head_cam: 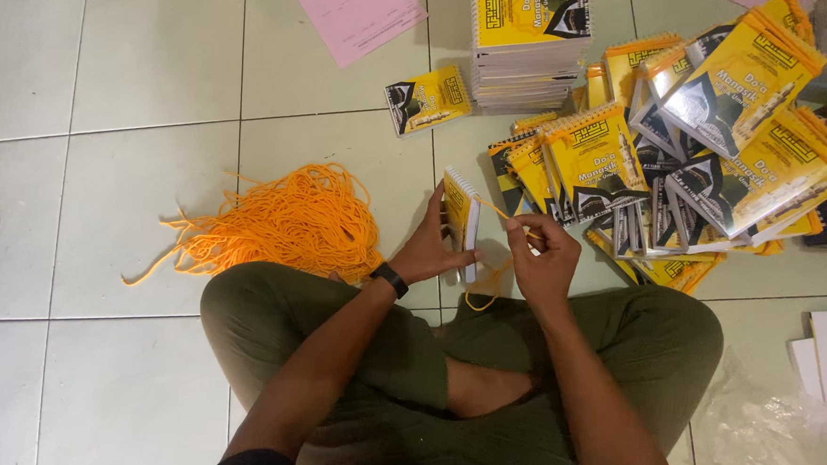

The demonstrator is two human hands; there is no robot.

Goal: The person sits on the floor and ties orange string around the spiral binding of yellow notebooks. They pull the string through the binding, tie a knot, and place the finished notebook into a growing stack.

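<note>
My left hand (429, 246) grips a small yellow spiral-bound booklet (461, 218), held upright on its edge above my crossed legs. My right hand (541, 258) pinches an orange cord (492, 282) that runs from the booklet's spiral top and loops down between my hands. A black band sits on my left wrist (389, 278).
A tangled heap of orange cords (291, 221) lies on the tiled floor at left. A neat stack of the same booklets (527, 50) stands ahead, a single booklet (428, 98) beside it, and a loose pile of several booklets (710, 144) spreads at right. Pink paper (354, 8) lies ahead; clear plastic (780, 440) at lower right.
</note>
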